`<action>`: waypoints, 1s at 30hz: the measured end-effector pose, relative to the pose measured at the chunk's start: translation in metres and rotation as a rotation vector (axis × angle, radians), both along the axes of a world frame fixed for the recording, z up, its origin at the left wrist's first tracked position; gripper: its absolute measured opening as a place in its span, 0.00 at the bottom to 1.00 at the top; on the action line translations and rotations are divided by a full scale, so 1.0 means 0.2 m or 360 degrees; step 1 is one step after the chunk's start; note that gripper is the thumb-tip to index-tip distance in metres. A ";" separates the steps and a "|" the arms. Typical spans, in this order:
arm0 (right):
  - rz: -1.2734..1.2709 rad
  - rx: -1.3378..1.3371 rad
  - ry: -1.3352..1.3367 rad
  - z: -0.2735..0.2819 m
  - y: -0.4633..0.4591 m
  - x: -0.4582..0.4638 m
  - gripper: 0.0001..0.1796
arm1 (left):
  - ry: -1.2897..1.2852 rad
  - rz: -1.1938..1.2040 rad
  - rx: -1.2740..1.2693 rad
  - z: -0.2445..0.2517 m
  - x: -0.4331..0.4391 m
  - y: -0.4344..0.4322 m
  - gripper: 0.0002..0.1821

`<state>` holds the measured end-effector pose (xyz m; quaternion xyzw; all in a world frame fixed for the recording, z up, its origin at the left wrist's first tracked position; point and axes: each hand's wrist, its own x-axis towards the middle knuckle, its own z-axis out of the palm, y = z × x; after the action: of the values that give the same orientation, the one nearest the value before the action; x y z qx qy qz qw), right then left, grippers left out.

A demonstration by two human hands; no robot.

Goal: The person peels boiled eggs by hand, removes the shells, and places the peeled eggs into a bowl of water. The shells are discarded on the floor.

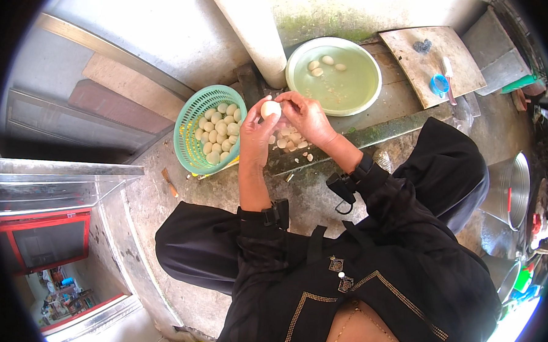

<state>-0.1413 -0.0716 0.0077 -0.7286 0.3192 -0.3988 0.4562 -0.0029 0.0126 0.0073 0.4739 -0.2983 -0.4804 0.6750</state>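
My left hand (255,134) grips a smooth pale egg (270,109) between thumb and fingers. At the egg's right side, my right hand (306,117) is curled with thumb and index fingertips close together; whether they pinch anything is too small to tell. Under my hands lies a pile of broken eggshell (293,139), partly hidden by them. A green plastic colander basket (184,143) full of pale eggs (220,127) stands left of my left hand. Beyond my right hand, a round basin (375,91) of cloudy water holds several eggs (316,67) and bits of shell.
A board (409,57) at the right carries a scouring pad (422,46), a blue cup (439,85) and a white-handled knife (447,69). A thick white pipe (254,34) rises behind the basket. A wooden-handled scraper or brush (169,182) lies on the floor; a metal bucket (502,193) sits right.
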 end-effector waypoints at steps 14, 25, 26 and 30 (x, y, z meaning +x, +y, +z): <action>-0.0092 -0.0150 -0.0087 0.00 0.00 0.00 0.14 | 0.0123 -0.0025 -0.0048 0.04 -0.03 -0.01 0.27; -0.0029 0.0128 -0.0010 -0.01 -0.02 -0.01 0.15 | -0.0177 -0.0169 0.0144 0.04 -0.02 0.02 0.29; -0.0038 0.0169 -0.0046 -0.02 -0.03 -0.01 0.15 | -0.0096 -0.0152 0.0061 0.04 -0.03 0.01 0.29; -0.0205 0.0272 0.0035 -0.06 -0.07 0.00 0.11 | 0.0130 -0.0067 -0.0093 0.04 -0.07 0.00 0.27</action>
<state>-0.1407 -0.0851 -0.0035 -0.6694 0.4033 -0.3904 0.4867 -0.0177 0.0126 0.0159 0.4277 -0.2942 -0.5045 0.6899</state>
